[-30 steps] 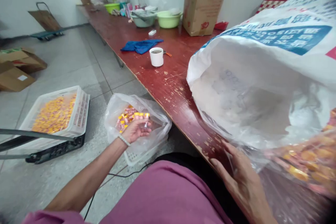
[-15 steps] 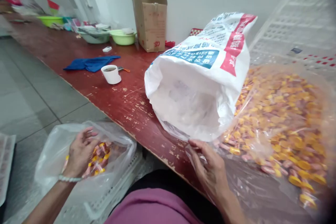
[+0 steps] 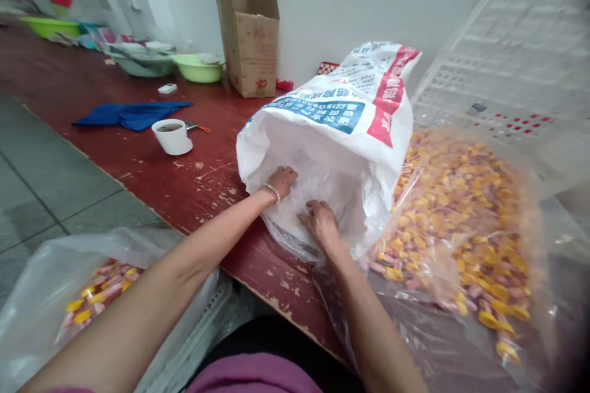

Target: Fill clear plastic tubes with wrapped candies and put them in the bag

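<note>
We recorded one long red table [image 3: 221,172], its surface chipped along the near edge; one white perforated crate [image 3: 507,55], tilted at the right rear; one white printed sack [image 3: 332,113], which lay on its side upon the table, mouth open towards us; one clear bag [image 3: 437,273] of yellow-and-pink pieces [image 3: 433,209], just right of the sack; one translucent bag [image 3: 37,295] of similar pieces, below table height at our left; one cardboard box [image 3: 255,52], upright, flaps raised; one light-green basin [image 3: 198,72], just left of the box; one blue cloth [image 3: 129,115], crumpled; our left hand [image 3: 282,181], inside the sack's mouth, fingers bent, whether grasping anything we could not tell; our right hand [image 3: 324,221], near it within the same mouth, thumb apart from the fingers, though whether it pinched the pale lining [image 3: 318,172] we could not tell; one white mug [image 3: 177,144] of dark liquid [image 3: 169,127], near the cloth; one small white box [image 3: 167,88], beyond the cloth; one beaded bracelet [image 3: 273,191], around our left wrist.
</note>
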A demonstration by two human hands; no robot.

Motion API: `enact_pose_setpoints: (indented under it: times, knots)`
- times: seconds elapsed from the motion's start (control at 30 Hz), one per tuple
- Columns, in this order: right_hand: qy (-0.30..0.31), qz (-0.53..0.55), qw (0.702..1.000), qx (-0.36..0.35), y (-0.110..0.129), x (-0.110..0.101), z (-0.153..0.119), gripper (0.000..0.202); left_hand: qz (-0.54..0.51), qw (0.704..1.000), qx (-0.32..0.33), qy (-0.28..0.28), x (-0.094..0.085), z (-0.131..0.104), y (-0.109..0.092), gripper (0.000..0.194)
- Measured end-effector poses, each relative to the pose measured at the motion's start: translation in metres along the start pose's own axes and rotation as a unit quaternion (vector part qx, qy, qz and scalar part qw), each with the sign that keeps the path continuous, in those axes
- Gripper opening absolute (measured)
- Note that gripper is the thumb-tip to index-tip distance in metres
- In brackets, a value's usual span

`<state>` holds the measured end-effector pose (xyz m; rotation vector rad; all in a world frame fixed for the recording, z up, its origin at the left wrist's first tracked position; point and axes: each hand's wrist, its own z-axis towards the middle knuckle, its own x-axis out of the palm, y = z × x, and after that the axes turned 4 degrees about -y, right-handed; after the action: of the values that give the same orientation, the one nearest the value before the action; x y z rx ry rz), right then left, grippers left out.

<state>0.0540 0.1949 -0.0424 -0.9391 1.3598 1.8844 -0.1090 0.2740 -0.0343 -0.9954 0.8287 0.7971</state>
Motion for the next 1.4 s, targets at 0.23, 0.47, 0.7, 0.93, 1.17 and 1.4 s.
enact_pose_setpoints:
  times: [0.23, 0.47, 0.7, 0.93, 1.17, 1.4]
  knots:
    - [-0.038, 0.071, 0.996, 0.028, -0.004, -0.002, 0.000, 0.033, -0.010, 1.000, 0.010, -0.002, -0.012, 0.007, 0.016, 0.027]
    - [-0.099, 0.177, 0.978, 0.057, 0.008, -0.014, -0.013, 0.034, -0.168, 0.985, -0.017, -0.041, -0.037, -0.035, 0.003, 0.036]
    - [-0.106, 0.269, 0.957, 0.038, 0.019, -0.023, -0.026, 0.031, -0.413, 0.900, -0.106, -0.087, -0.055, -0.075, -0.015, 0.029]
    - [-0.018, 0.170, 0.977, -0.126, 0.035, -0.030, -0.038, 0.031, -0.486, 0.859, -0.111, 0.119, -0.078, -0.104, -0.032, 0.022]
    - [-0.018, 0.118, 0.993, 0.021, 0.025, -0.016, 0.016, 0.032, -0.692, 0.643, -0.250, 0.214, -0.069, -0.116, -0.015, 0.046]
    - [-0.065, 0.035, 0.993, 0.097, 0.009, 0.008, 0.046, 0.020, -0.721, 0.621, -0.286, 0.110, -0.064, -0.110, -0.011, 0.032]
